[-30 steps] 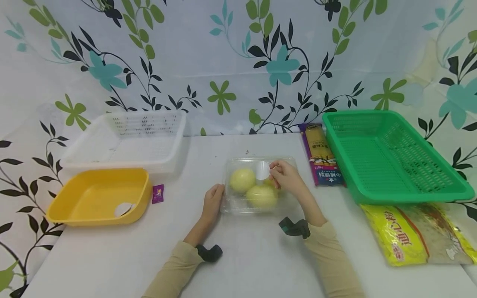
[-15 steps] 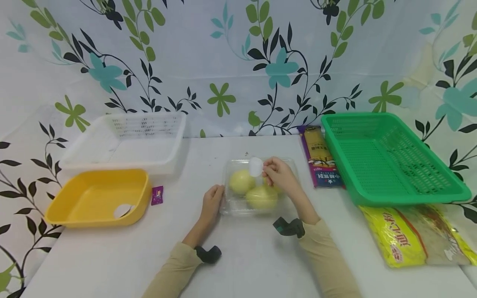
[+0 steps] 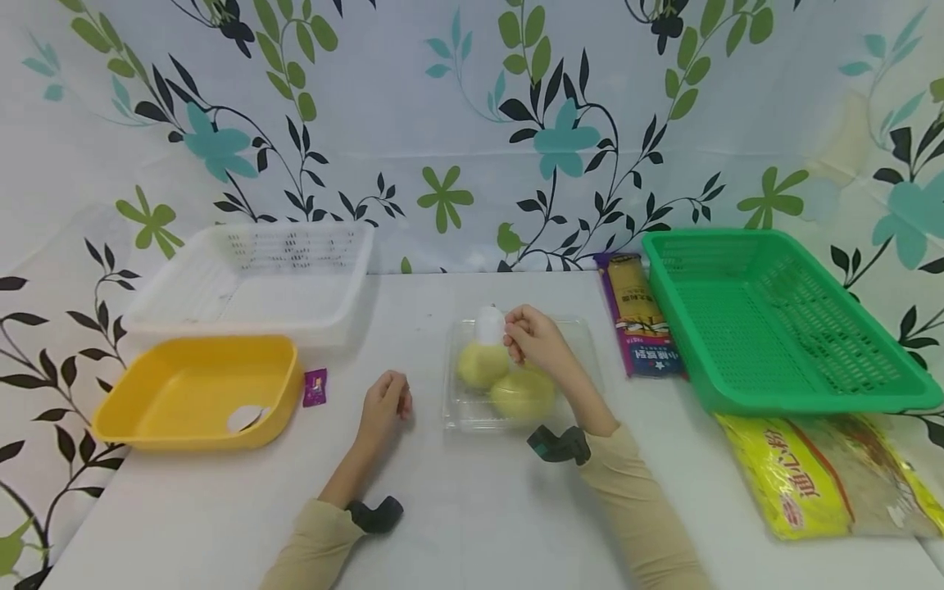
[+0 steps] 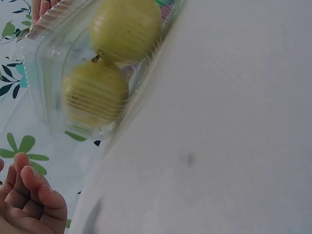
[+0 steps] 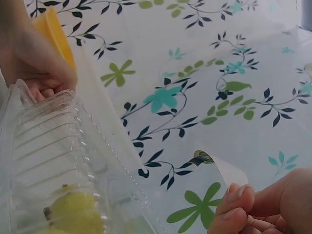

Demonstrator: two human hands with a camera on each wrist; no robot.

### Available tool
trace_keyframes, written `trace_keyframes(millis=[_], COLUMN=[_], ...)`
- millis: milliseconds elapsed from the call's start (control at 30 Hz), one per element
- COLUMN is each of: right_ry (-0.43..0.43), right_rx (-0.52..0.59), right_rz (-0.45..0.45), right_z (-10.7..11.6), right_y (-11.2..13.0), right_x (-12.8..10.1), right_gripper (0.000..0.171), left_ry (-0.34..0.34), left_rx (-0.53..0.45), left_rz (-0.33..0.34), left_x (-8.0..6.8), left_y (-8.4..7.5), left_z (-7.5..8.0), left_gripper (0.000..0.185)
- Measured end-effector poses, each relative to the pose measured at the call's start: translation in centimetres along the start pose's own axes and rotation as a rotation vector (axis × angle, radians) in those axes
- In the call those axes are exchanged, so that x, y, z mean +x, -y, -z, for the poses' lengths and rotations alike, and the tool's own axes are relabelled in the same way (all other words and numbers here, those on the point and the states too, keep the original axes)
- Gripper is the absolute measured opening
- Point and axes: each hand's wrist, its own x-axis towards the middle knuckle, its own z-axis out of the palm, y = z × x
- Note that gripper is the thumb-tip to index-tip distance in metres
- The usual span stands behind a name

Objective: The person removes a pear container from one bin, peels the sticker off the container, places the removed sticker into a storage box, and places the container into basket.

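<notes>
My right hand [image 3: 542, 338] pinches a curling white sticker [image 3: 490, 325] by its edge, above a clear plastic clamshell box [image 3: 472, 415]. In the right wrist view the sticker [image 5: 226, 170] shows a dark, gold-printed face at its curled end. Several yellow-green pears [image 4: 95, 92] lie inside the lidded box. My left hand [image 3: 385, 404] is off the box's left side, over the table, with its fingers loosely curled and nothing in them; in the left wrist view that hand [image 4: 31, 200] is below the box.
At the left stand a white basket [image 3: 251, 315] and a yellow bin [image 3: 184, 426] with a round white piece [image 3: 243, 418] in it. A small purple packet [image 3: 314, 388] lies beside it. On the right are a pasta pack [image 3: 640, 315], a green basket [image 3: 811, 403] and a yellow bag [image 3: 811, 483].
My left hand has let go of the box's left side and moved left. My right hand has moved left with the sticker, which now stands higher above the pears.
</notes>
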Motion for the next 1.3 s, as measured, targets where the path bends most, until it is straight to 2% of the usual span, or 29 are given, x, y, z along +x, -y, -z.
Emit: trace_keyframes(millis=[133, 433, 567, 633, 700, 767, 833, 1000, 1067, 1167, 1233, 1300], right_ry=[0.001, 0.077, 0.123, 0.146, 0.167, 0.18, 0.193, 0.226, 0.229, 0.229, 0.242, 0.257], right_rx=[0.023, 0.071, 0.073, 0.076, 0.081, 0.087, 0.095, 0.11, 0.131, 0.164, 0.178, 0.182], right_rz=[0.001, 0.049, 0.048, 0.037, 0.028, 0.031, 0.044, 0.072, 0.112, 0.22, 0.288, 0.313], right_z=[-0.4, -3.1, -5.1, -6.2, -7.2, -8.3, -9.3, -11.3, -11.9, -13.3, -14.4, -15.5], right_y=[0.2, 1.1, 1.7, 1.9, 2.1, 2.1, 2.2, 4.6, 5.4, 5.2, 5.0, 4.6], right_x=[0.4, 2.0, 2.7, 2.9, 3.0, 3.0, 3.1, 2.3, 2.0, 2.0, 1.8, 1.8], right_gripper=[0.008, 0.009, 0.009, 0.009, 0.009, 0.009, 0.009, 0.01, 0.012, 0.011, 0.011, 0.011], left_ry=[-0.013, -0.128, -0.221, -0.24, -0.203, -0.128, -0.052, 0.068, 0.121, 0.193, 0.209, 0.166], left_rx=[0.028, 0.055, 0.0, -0.04, -0.071, -0.076, -0.046, 0.091, 0.141, 0.211, 0.224, 0.206], left_rz=[0.003, 0.077, 0.081, 0.073, 0.065, 0.081, 0.096, 0.158, 0.218, 0.322, 0.403, 0.471], left_x=[-0.6, -2.6, -3.5, -4.0, -4.3, -4.5, -4.6, -5.1, -5.4, -5.7, -6.0, -6.3], left_y=[-0.2, 0.0, -0.6, -0.9, -1.1, -1.2, -1.2, -1.9, -2.0, -1.7, -1.7, -1.9], left_z=[1.5, 5.1, 7.1, 8.3, 9.5, 10.6, 11.8, 14.6, 15.4, 16.6, 17.5, 18.4], left_gripper=[0.027, 0.031, 0.033, 0.034, 0.036, 0.038, 0.04, 0.045, 0.042, 0.037, 0.037, 0.037])
